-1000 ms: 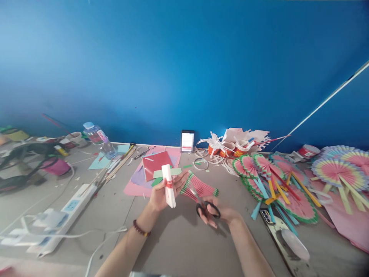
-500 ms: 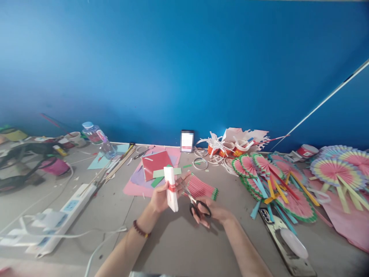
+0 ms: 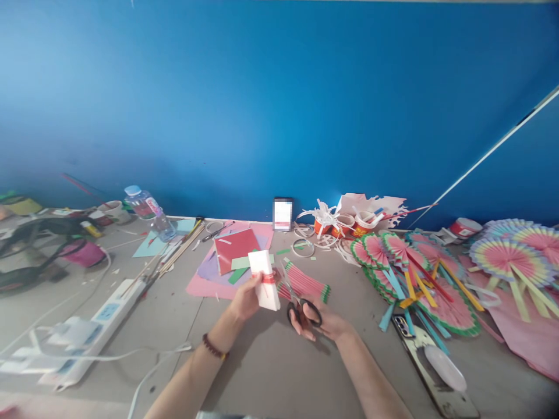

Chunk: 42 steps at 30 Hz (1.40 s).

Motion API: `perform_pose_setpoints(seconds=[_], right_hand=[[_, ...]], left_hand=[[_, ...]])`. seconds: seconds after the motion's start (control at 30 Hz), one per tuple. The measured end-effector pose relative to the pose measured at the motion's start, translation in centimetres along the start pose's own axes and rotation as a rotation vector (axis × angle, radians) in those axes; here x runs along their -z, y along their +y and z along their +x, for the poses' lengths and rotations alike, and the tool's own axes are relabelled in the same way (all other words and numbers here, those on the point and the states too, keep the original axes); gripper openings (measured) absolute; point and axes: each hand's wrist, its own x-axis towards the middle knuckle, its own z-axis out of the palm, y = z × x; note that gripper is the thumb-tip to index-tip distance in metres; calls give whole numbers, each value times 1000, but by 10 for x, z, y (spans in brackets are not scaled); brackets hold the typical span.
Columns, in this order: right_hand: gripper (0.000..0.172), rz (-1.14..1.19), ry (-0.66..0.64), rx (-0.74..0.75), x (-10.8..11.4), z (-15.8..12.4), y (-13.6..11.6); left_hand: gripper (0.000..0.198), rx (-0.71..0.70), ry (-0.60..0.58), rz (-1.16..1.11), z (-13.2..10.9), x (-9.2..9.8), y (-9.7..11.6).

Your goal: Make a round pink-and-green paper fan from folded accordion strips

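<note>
My left hand (image 3: 247, 297) is closed on a folded white paper bundle (image 3: 267, 297) with a red band around its middle. It is held upright over the table, its broad face toward me. My right hand (image 3: 321, 321) grips black-handled scissors (image 3: 315, 314), fingers in the loops. The blades point up and left, close beside the bundle's right side; whether they touch it I cannot tell. Behind the scissors lies a pleated pink paper strip (image 3: 308, 280) with green edges. Left of it are sheets of coloured paper, a red sheet (image 3: 236, 249) on top.
A power strip (image 3: 102, 323) with white cables lies at left, near a plastic bottle (image 3: 151, 210) and thin sticks (image 3: 181, 247). Paper fans (image 3: 509, 262) and a phone (image 3: 430, 364) are at right. Cups (image 3: 345, 224) with paper scraps stand by the blue wall.
The white bundle has turned in my left hand, from its narrow side to a broader face. My right hand with the scissors has barely moved.
</note>
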Motion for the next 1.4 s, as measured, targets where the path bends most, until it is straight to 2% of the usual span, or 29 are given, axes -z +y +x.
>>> perform_pose_setpoints(seconds=[0.23,0.57,0.8,1.03,1.4], right_hand=[[42,7,102,4,-8,5,2],[41,39,144,31,-7,9,16],[47,45,158,35,-10,11,14],[45,87,150,49,-10,12,18],[53,273,119,8,-9,10,19]], left_hand=[[31,-38,154,107,-1,-9,1],[31,-107,118,120,-5,-15,3],[30,-114,115,151,-7,-15,2],[28,-122,122,141,-8,-17,4],[27,-122,126,146,-9,-16,5]])
